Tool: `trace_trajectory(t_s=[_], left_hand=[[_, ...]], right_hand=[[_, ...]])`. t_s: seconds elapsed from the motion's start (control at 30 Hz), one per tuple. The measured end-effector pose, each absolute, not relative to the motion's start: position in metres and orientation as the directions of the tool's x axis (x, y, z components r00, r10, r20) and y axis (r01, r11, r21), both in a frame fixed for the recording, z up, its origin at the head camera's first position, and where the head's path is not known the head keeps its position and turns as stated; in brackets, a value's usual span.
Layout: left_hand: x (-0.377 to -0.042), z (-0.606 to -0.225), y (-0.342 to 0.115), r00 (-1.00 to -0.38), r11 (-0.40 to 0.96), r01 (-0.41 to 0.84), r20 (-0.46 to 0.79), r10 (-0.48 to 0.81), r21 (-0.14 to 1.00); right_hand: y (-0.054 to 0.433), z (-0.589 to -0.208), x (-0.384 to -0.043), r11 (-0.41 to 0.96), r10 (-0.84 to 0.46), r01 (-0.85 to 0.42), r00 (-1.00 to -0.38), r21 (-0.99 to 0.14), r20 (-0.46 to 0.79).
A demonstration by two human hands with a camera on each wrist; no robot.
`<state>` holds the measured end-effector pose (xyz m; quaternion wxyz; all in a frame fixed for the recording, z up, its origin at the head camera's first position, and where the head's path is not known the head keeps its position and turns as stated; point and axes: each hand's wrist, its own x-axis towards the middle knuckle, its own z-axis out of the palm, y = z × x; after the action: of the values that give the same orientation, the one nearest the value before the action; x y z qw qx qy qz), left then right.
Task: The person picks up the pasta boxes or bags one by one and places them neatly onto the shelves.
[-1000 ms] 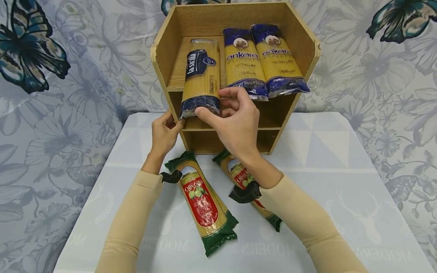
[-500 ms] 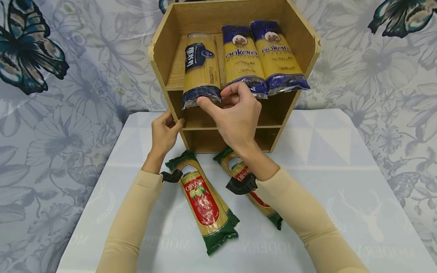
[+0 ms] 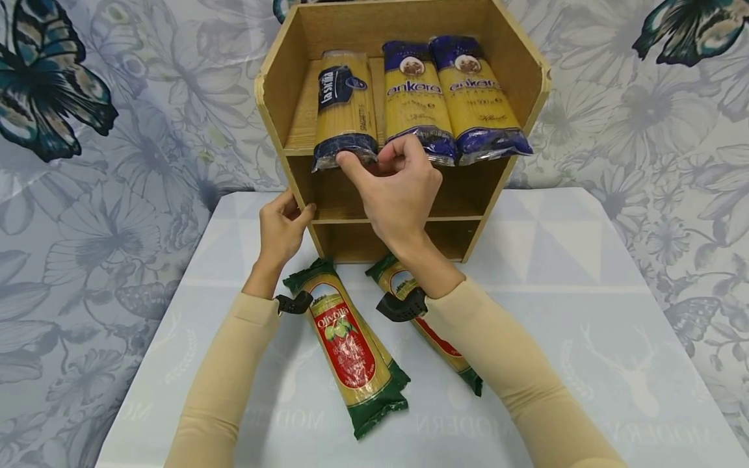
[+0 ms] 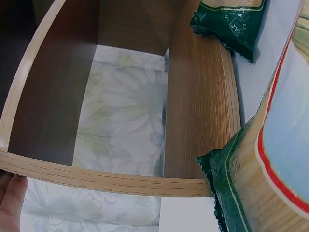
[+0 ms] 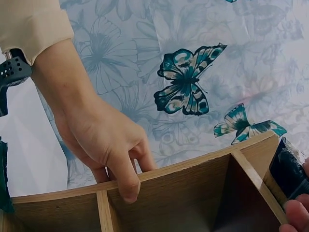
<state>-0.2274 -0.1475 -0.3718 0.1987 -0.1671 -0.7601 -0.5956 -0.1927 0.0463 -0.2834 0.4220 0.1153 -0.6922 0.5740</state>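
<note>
In the head view my right hand pinches the lower end of a la sicilia spaghetti pack, thumb on its front edge. The pack lies on the top level of a wooden shelf unit, its dark-blue end at the front edge. My left hand grips the unit's left side panel; in the right wrist view the left thumb hooks over that panel's edge. Right of the la sicilia pack lie two ankara spaghetti packs, side by side. The right hand's other fingers are partly hidden.
Green-ended Olivoilà spaghetti packs lie on the table in front of the unit, two overlapping on the left. Another Olivoilà pack lies partly under the right forearm. A patterned cloth hangs behind.
My right hand has pushed the la sicilia pack upward and deeper onto the top level. The left hand has kept its grip on the side panel.
</note>
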Motion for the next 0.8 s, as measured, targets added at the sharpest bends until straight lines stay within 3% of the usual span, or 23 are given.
trace_trajectory(t_s=[0.8], left_hand=[[-0.227, -0.372, -0.148, -0.87, 0.234, 0.483, 0.493, 0.015, 0.844]], right_hand=[[0.04, -0.29, -0.211, 0.39, 0.427, -0.692, -0.449, -0.608, 0.785]])
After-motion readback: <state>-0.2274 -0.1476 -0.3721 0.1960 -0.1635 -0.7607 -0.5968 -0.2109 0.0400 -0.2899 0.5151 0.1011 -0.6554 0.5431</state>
